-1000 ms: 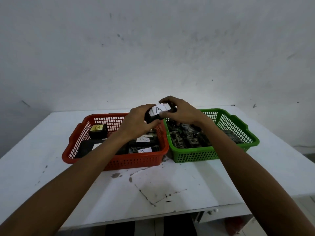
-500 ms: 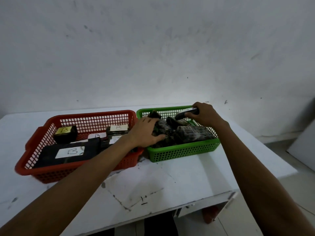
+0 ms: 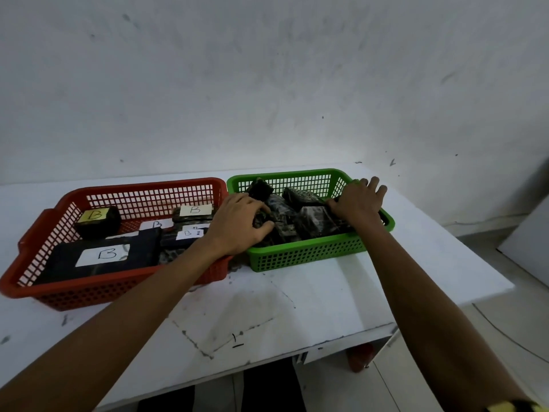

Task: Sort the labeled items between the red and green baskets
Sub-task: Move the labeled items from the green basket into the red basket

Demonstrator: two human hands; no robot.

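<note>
Hands work inside the green basket (image 3: pixel 309 254): left hand (image 3: pixel 237 226) curls over a dark mottled item (image 3: pixel 279 215), right hand (image 3: pixel 358 200), fingers spread, presses another down, seemingly packing them; B-labelled items fill the red basket (image 3: pixel 89 292).

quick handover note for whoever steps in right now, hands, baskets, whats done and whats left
Left hand: reaching over the near left corner of the green basket, fingers curled on a dark patterned item in the pile; whether the grip has closed is unclear.
Right hand: at the basket's far right rim, fingers spread, pressing on a dark item.
Red basket: holds dark items whose visible labels all read B, including a large flat one and a small one with a yellow label.
Green basket: a heap of dark items, no labels readable.
Done: nothing lies loose on the table.
Left: confirm the labels in green.
</note>
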